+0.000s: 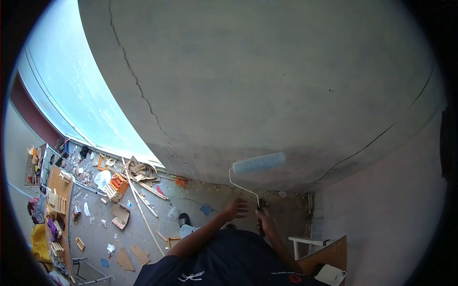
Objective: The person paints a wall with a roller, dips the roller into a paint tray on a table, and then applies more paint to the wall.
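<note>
A paint roller [260,163] with a pale, fluffy sleeve is held up in front of the grey wall [248,86]. My right hand [263,220] is wrapped round its dark handle, low in front of my chest. From there a bent metal frame runs up to the left end of the sleeve. Just left of the handle, my left hand [237,209] is held out with its fingers apart, holding nothing. Long cracks cross the wall at left and right, and its lower part looks darker.
Wood strips [143,207], an orange crate [118,183], a cardboard box [120,216] and scraps litter the floor to the left. A cluttered workbench [59,190] stands beyond them. Close by on the right is a brown board-topped table [336,255].
</note>
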A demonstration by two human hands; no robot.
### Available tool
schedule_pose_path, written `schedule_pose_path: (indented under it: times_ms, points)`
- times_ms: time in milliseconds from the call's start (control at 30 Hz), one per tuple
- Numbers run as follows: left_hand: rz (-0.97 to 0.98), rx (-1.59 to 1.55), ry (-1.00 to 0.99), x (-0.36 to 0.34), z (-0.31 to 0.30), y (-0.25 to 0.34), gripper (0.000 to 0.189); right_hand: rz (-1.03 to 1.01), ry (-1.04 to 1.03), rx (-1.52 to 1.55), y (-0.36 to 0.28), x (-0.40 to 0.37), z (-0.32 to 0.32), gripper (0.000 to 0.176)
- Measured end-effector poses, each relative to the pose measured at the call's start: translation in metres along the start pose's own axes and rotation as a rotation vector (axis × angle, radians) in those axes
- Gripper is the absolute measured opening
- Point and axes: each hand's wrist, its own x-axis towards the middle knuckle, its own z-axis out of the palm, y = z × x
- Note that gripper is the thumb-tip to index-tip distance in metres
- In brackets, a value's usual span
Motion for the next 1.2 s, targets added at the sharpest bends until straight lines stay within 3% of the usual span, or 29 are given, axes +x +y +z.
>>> schedule_pose_path:
  times_ms: [100, 167, 267, 367, 400, 500, 567, 633, 667, 700, 800, 867, 967, 1067, 1167, 1200]
  points:
    - [-0.05, 0.037, -0.051, -0.002, 0.011, 0.001, 0.058, -0.27, 0.127, -0.438, 0.033, 0.029, 0.001, 0.033]
    - [-0.134, -0.022, -0.101, 0.0, 0.018, 0.003, 0.063, -0.349, 0.126, -0.36, 0.04, 0.043, 0.008, 0.032]
    - [-0.109, 0.039, 0.01, 0.002, 0.041, 0.027, 0.067, -0.391, 0.172, -0.293, 0.008, 0.043, 0.031, 0.032]
    - [0.54, 0.829, -0.347, 0.047, 0.017, 0.036, 0.059, -0.432, 0.177, -0.289, 0.014, 0.079, 0.044, 0.032]
    - [0.504, 0.716, -0.315, 0.041, 0.026, 0.046, 0.051, -0.449, 0.169, -0.293, 0.021, 0.091, 0.048, 0.033]
    - [0.353, 0.285, -0.18, 0.027, 0.055, 0.077, 0.031, -0.234, -0.124, 0.168, -0.022, 0.045, 0.052, 0.03]
    - [0.204, -0.135, -0.033, 0.046, 0.047, 0.077, 0.026, -0.037, -0.18, 0.543, -0.057, 0.005, 0.051, 0.034]
    - [0.229, -0.106, 0.154, 0.046, 0.072, 0.075, 0.028, 0.013, -0.135, 0.727, -0.056, 0.003, 0.053, 0.04]
    - [0.247, -0.092, 0.246, 0.045, 0.081, 0.073, 0.031, -0.029, -0.058, 0.722, -0.045, 0.016, 0.056, 0.044]
    - [0.241, -0.111, 0.192, 0.05, 0.073, 0.07, 0.032, -0.065, 0.019, 0.715, -0.036, 0.022, 0.059, 0.049]
    - [0.203, -0.096, 0.104, 0.061, 0.061, 0.072, 0.033, -0.22, -0.013, 0.333, -0.041, 0.018, 0.053, 0.054]
    - [0.143, 0.032, 0.159, 0.032, 0.09, 0.084, 0.032, -0.277, 0.019, 0.218, -0.051, 0.01, 0.048, 0.055]
    - [-0.017, -0.025, 0.066, 0.017, 0.106, 0.104, 0.032, -0.38, 0.059, 0.13, -0.055, 0.002, 0.042, 0.057]
    - [-0.107, -0.166, 0.14, 0.035, 0.096, 0.105, 0.036, -0.47, 0.134, 0.022, -0.03, 0.024, 0.05, 0.057]
    - [-0.144, -0.259, 0.114, 0.085, 0.046, 0.081, 0.041, -0.458, 0.166, -0.051, -0.006, 0.06, 0.046, 0.053]
    - [-0.131, -0.212, 0.212, 0.087, 0.05, 0.076, 0.042, -0.437, 0.166, -0.063, -0.003, 0.062, 0.045, 0.051]
